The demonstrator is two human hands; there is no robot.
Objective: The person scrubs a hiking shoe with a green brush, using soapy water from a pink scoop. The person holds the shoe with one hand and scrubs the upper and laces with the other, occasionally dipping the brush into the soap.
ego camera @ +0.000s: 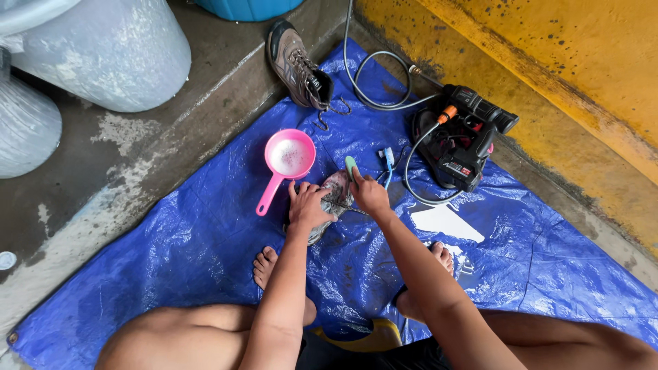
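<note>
I squat on a blue tarp [171, 253]. A grey, soapy shoe [337, 186] lies on it in front of me, and my left hand [306, 205] grips it from the near side. Over the shoe's far end, my right hand [368, 193] holds a small green brush [350, 166]. A pink ladle-style scoop [288, 159] with foamy water sits just left of the shoe. A second brown-grey shoe [296, 65] lies farther back at the tarp's far corner, laces loose.
A black pressure washer gun [466, 140] with a grey hose [373, 82] lies at right beside a yellow wall [548, 62]. A blue toothbrush [388, 161] rests near the shoe. Large plastic-wrapped sacks [103, 48] stand at back left. My bare feet rest on the tarp.
</note>
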